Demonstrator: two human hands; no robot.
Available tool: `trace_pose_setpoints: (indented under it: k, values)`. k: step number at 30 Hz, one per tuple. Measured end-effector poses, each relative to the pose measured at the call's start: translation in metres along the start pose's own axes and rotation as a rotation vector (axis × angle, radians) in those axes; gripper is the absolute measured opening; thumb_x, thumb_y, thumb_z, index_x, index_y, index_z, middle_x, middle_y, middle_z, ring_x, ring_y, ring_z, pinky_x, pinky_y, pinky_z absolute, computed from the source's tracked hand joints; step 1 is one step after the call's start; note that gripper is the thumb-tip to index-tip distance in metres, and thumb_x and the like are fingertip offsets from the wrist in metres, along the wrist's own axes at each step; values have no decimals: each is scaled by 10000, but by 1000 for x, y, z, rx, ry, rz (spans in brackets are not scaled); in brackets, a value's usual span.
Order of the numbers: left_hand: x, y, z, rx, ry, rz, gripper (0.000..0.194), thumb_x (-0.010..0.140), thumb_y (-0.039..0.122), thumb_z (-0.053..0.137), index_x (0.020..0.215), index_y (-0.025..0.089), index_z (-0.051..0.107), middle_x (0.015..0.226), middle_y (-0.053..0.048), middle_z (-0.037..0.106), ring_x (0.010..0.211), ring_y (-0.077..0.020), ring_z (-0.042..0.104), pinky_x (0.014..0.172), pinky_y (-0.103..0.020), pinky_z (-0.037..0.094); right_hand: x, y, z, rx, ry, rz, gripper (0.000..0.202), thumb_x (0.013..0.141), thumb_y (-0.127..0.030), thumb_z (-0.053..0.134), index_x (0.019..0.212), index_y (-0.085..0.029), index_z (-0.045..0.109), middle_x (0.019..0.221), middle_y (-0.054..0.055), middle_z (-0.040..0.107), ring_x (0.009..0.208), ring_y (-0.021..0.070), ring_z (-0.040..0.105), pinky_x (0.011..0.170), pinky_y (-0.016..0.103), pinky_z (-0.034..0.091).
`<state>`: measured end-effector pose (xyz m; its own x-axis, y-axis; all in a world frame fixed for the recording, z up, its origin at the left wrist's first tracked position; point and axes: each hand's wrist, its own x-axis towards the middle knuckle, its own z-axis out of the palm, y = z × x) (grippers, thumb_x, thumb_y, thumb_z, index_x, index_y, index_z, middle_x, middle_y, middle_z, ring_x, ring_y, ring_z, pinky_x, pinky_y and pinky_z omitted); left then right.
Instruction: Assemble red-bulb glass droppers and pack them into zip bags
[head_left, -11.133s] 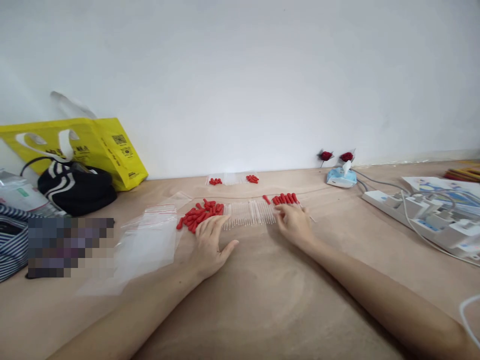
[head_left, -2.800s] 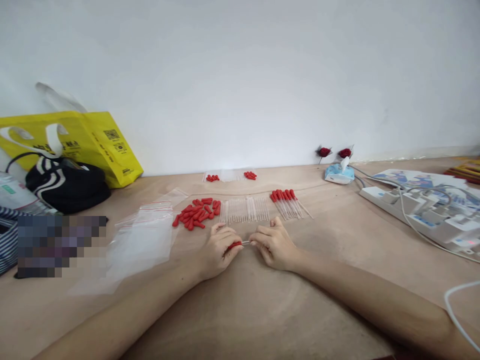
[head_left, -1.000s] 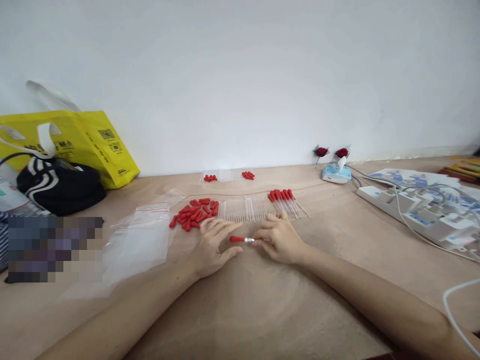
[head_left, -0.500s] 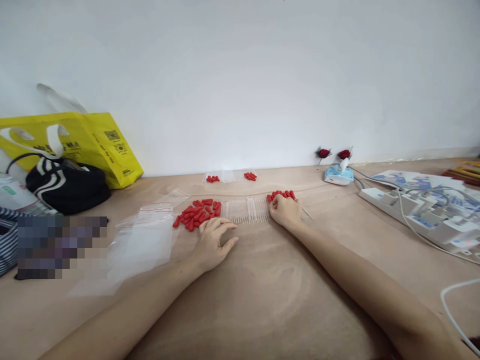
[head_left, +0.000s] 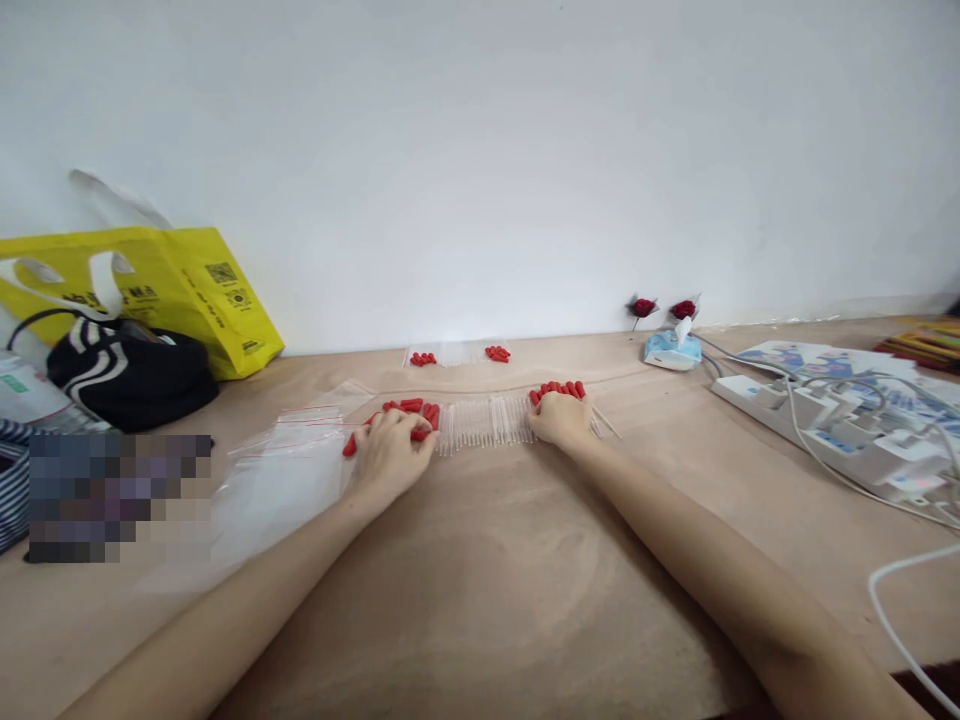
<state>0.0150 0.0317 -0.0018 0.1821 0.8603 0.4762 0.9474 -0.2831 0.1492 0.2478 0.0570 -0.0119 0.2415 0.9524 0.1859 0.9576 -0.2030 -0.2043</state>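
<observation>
Left hand (head_left: pixel 394 450), fingers curled over loose red rubber bulbs (head_left: pixel 410 406) on the bench (head_left: pixel 480 580); whether its grip is closed cannot be told. Right hand (head_left: pixel 561 420) covers red-capped droppers (head_left: pixel 559 388), its grip hidden. Between, glass tubes (head_left: pixel 486 422) point toward the viewer. Beyond, a clear bag (head_left: pixel 461 353) contains red bulbs near both ends.

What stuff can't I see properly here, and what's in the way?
All in the head view:
- Some red pieces: covered by the left hand; whether it grips one, I can't tell.
- Fingertips of the right hand, and anything they hold: hidden behind the hand itself.
- What the pixelated patch shows: blurred into squares.
- The rest of the striped item: cut off by the left edge.
- Details on the papers: too small.
</observation>
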Motion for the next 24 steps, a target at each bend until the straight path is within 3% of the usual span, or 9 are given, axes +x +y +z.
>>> trace_pose_setpoints:
  k: [5,11,15,19,24]
  values:
    - [46,-11,7,38,-113,-83,268,711,410,535,848,214,655,944,-118,605,999,-358,439,780,-477,297,8,-5,-3,3,-89,32,167,715,-260,476,724,-186,625,803,85,623,864,228,537,782,378,246]
    - [69,-9,22,-27,-165,-82,151,650,331,584,573,206,617,658,-63,605,915,-326,495,777,-455,311,11,-11,-7,4,-124,57,154,671,-252,509,726,-170,628,787,91,629,813,226,553,744,363,272]
    - [71,-8,23,-86,-172,-78,167,637,237,577,478,189,556,506,-51,547,885,-337,499,771,-495,309,10,-12,-8,13,-126,56,159,681,-243,498,732,-170,630,777,84,631,823,220,555,748,354,282]
    - [66,-3,10,-195,-115,-46,54,673,211,547,631,179,561,697,-66,604,915,-299,498,790,-458,350,4,-9,-16,18,-103,-4,201,736,-281,461,737,-165,625,809,95,630,841,225,550,776,359,281]
    - [24,13,-4,-427,-121,57,128,806,262,423,872,168,481,786,-29,596,726,-152,577,673,-282,463,-20,8,-26,44,-47,-202,223,814,-271,397,806,-149,583,874,109,617,862,224,535,796,352,286]
